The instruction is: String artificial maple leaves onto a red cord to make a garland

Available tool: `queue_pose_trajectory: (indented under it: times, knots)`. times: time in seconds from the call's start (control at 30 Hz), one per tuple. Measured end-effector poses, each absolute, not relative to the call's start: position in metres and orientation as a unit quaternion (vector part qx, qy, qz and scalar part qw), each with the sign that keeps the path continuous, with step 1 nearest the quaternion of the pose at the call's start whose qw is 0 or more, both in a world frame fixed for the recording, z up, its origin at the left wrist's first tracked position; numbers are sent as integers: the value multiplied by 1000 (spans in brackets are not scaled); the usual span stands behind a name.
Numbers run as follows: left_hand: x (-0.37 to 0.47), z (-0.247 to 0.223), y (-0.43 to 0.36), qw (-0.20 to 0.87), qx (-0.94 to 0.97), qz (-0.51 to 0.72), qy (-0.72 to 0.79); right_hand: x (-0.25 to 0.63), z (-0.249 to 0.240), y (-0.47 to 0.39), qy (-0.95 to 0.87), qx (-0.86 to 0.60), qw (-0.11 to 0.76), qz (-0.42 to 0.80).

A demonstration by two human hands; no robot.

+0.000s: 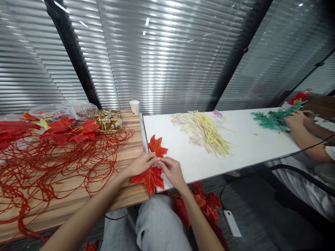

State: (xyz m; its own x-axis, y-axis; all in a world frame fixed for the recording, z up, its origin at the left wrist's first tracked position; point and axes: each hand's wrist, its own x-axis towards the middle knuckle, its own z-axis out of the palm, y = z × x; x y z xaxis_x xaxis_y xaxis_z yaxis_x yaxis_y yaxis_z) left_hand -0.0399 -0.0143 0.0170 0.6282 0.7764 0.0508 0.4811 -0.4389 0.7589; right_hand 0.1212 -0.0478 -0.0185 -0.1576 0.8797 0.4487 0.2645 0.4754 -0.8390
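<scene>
The left hand [142,163] and right hand [172,171] pinch closed, meeting between two red maple leaves [150,180]; what they grip, I cannot tell.

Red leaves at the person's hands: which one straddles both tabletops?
The nearer leaf, spread over both the wooden tabletop and the white tabletop; the farther leaf shows over the white one only.

From seven o'clock the left hand [143,163] and from five the right hand [172,170] are pointing inward, fingertips [160,161] pinching close together.
</scene>
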Motion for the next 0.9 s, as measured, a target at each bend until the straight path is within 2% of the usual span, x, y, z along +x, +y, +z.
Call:
queue_pose_trajectory:
  times: [0.4,0.9]
  knots:
    - [-39,18,-15,385,820,214,366,122,-27,-45,-616,-409,513,436]
    - [-39,21,-16,407,811,223,355,123,-30,-45,-612,-416,512,436]
